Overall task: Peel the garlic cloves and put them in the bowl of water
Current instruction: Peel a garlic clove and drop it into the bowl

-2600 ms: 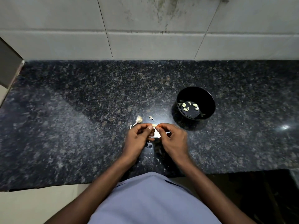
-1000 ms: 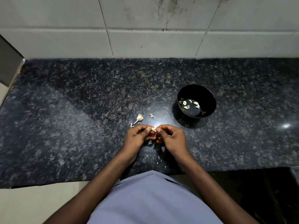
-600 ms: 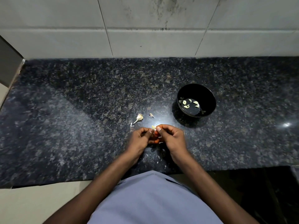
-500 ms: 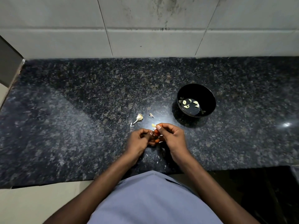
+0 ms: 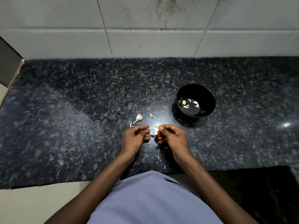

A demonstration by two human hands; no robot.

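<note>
Both forearms reached over the dark speckled desk. The right hand pinched a garlic clove at its fingertips, with white peel beneath; the left hand, just beside it, was loosely curled and held nothing. One black bowl held about five peeled cloves in water. One garlic stem lay near. Grey tiles rose behind.

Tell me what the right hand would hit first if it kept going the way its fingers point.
The right hand points left; it would likely meet the left hand first, across a small gap, though depth is unclear.
</note>
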